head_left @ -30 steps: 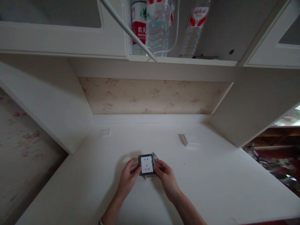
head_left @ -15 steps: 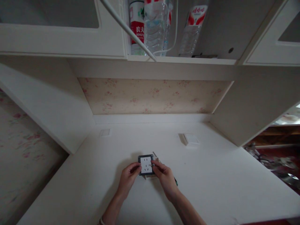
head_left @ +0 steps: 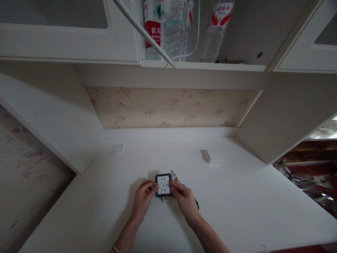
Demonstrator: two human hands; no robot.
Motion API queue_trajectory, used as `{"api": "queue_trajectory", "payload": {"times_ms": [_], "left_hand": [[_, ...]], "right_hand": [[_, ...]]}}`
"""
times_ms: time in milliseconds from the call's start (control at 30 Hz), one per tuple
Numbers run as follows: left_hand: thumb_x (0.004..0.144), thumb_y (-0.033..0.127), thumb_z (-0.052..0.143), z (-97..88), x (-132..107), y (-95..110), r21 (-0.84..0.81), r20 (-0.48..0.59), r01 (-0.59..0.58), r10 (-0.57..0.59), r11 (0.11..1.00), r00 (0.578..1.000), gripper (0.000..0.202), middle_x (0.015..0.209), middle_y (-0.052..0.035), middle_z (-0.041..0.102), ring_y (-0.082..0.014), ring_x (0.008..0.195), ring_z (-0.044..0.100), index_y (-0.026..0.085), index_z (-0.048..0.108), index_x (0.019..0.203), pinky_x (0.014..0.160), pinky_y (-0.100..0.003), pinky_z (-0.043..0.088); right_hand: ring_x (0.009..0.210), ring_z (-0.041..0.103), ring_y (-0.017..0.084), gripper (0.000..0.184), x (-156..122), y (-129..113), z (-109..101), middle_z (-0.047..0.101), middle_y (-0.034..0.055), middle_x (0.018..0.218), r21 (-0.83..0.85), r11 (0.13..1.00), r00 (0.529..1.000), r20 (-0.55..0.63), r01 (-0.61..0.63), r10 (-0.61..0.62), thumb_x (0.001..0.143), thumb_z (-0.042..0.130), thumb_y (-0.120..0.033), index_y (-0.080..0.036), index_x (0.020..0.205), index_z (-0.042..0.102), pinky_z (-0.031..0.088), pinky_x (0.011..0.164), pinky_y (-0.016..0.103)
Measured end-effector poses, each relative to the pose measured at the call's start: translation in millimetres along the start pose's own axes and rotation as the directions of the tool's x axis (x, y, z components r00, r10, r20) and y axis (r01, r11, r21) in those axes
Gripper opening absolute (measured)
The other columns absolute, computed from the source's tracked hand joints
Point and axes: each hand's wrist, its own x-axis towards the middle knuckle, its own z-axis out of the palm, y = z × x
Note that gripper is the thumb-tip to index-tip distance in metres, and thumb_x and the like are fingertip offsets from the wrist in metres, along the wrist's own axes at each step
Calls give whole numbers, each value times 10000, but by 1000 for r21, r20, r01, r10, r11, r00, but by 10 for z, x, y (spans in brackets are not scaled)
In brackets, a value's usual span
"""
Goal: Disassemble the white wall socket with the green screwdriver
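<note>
- Left hand [head_left: 143, 198]: fingers and thumb are pinched on the left edge of the socket [head_left: 163, 185], steadying it. The grip covers only the rim, so a sideways push could slide the socket out from under the fingertips.
- Right hand [head_left: 184, 198]: closed around a green-handled tool [head_left: 196, 204], apparently a screwdriver. Its handle end shows behind the wrist and its tip reaches the right side of the socket face. The tip itself is too small to make out. If it rides off its seat, it could scratch the white face or jab the left hand's fingers just across from it.
- Socket: white face in a dark frame, facing up, resting on a pale box [head_left: 170, 199] near the front middle of the surface [head_left: 237, 196]. The two look loosely stacked. Uneven pressure could tilt the socket or shift the box along the smooth top.
- White plate [head_left: 214, 156]: lies well apart, to the rear right. A small square [head_left: 117, 149] sits to the rear left. Both are out of the hands' way.
- Bottles [head_left: 173, 28] and a white cable [head_left: 142, 31]: on the shelf overhead. The cable hangs past the shelf edge and could be snagged if the person's head is raised.
</note>
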Motion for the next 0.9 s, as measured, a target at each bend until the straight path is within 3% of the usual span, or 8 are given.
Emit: {"api": "queue_trajectory", "payload": {"times_ms": [100, 267, 400, 567, 667, 800, 900], "left_hand": [[773, 410, 680, -6, 11, 0, 94, 29, -113, 111, 989, 993, 257, 905, -56, 593, -164, 759, 616, 157, 714, 790, 644, -240, 504], [787, 396, 663, -53, 40, 5, 92, 85, -116, 109, 989, 990, 240, 836, -45, 618, -167, 728, 624, 157, 676, 790, 642, -246, 507], [848, 368, 604, -97, 38, 29, 254, 175, -224, 183, 941, 967, 206, 793, -37, 624, -163, 709, 609, 172, 650, 805, 643, -247, 488], [956, 236, 400, -70, -50, 104, 544, 265, -395, 295, 740, 918, 194, 910, -54, 622, -186, 827, 617, 197, 588, 934, 732, -283, 482], [957, 153, 319, -22, -107, 184, 711, 256, -369, 268, 599, 929, 245, 953, -67, 616, -198, 855, 632, 192, 558, 996, 731, -290, 491], [951, 144, 312, 18, -124, 276, 861, 243, -306, 199, 407, 949, 265, 913, -72, 618, -197, 783, 650, 181, 575, 957, 605, -253, 476], [959, 179, 320, 24, -105, 285, 897, 234, -287, 190, 337, 953, 289, 879, -83, 639, -192, 726, 659, 171, 607, 921, 537, -230, 437]], "right_hand": [[925, 676, 274, 293, -14, 10, 4, 742, 88, 986, -99, 994, 999, -30, 43, -46, 761, 660, -373, -180, 958, 761, 513, 877, 415], [931, 674, 266, 274, -46, -11, 11, 738, 82, 1003, -154, 986, 997, -38, 63, -69, 791, 634, -361, -196, 972, 758, 520, 873, 399], [927, 676, 253, 260, -70, -45, 23, 738, 79, 1001, -187, 978, 995, -22, 95, -101, 803, 620, -349, -197, 964, 757, 528, 859, 373], [901, 678, 240, 234, -140, -60, 95, 736, 81, 989, -267, 947, 980, -37, 180, -197, 820, 597, -323, -206, 939, 762, 541, 832, 355], [928, 670, 242, 226, -179, -64, 145, 730, 80, 1012, -297, 925, 964, -43, 239, -263, 833, 591, -315, -224, 946, 765, 536, 855, 364], [944, 664, 246, 227, -207, -71, 175, 720, 80, 1036, -289, 922, 958, -46, 258, -283, 851, 587, -316, -236, 971, 761, 540, 854, 367], [932, 665, 247, 236, -224, -78, 183, 719, 86, 1029, -286, 922, 959, -36, 261, -283, 860, 578, -327, -233, 978, 759, 548, 833, 362]]}}
